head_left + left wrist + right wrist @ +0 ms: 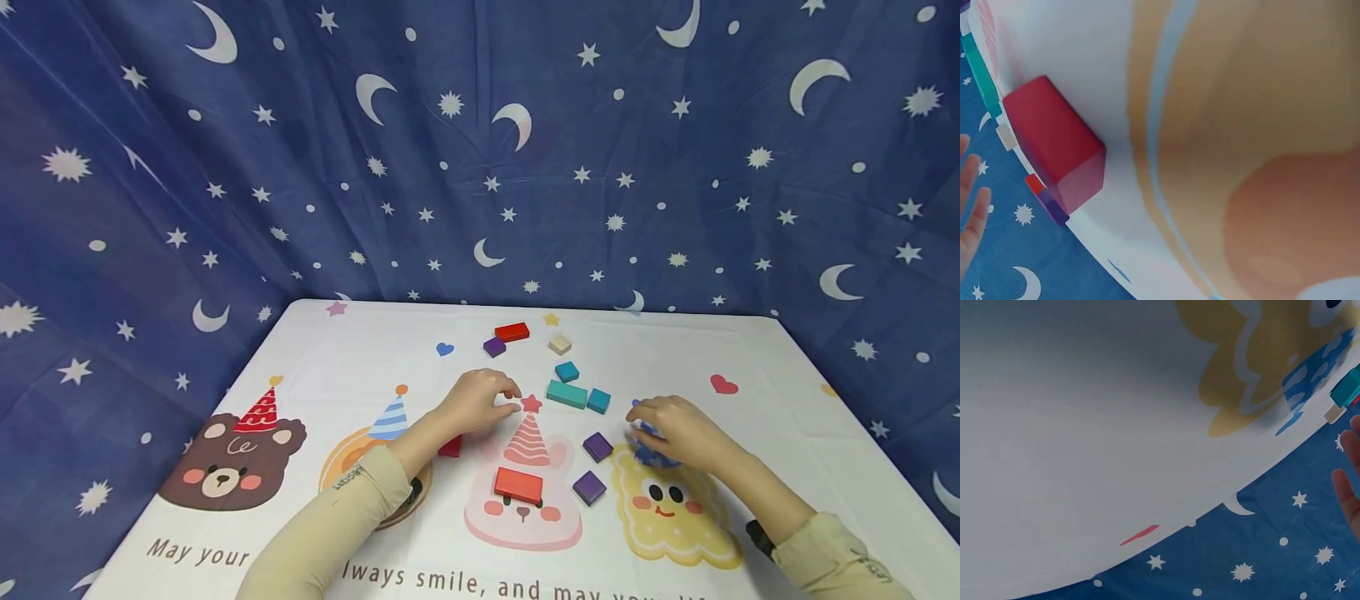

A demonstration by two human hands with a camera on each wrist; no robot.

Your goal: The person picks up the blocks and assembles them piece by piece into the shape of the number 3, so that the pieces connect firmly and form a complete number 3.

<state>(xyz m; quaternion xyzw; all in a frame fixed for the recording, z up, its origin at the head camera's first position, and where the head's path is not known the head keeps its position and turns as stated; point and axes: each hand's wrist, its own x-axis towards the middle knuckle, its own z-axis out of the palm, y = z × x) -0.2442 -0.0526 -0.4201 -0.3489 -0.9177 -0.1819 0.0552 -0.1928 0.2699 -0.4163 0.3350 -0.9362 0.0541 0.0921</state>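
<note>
My left hand (476, 402) hovers left of the pink party hat print, its fingers loosely bent with nothing between them. Behind its wrist a red block (451, 447) pokes out, partly covered; the left wrist view shows this red block (1054, 140) large. Over the yellow biscuit print is my right hand (678, 429), palm down, fingers relaxed and holding nothing. Left of it lie two purple blocks, one upper (597, 447) and one lower (588, 487). Between the hands sit a long teal block (566, 394) and two small teal ones. Another red block (518, 485) rests on the rabbit print.
Farther back on the white printed tablecloth (360, 350) are a red block (512, 332) touching a purple block (494, 347), and a beige block (560, 344). A blue curtain (480, 208) with moons and stars hangs behind the table's far edge.
</note>
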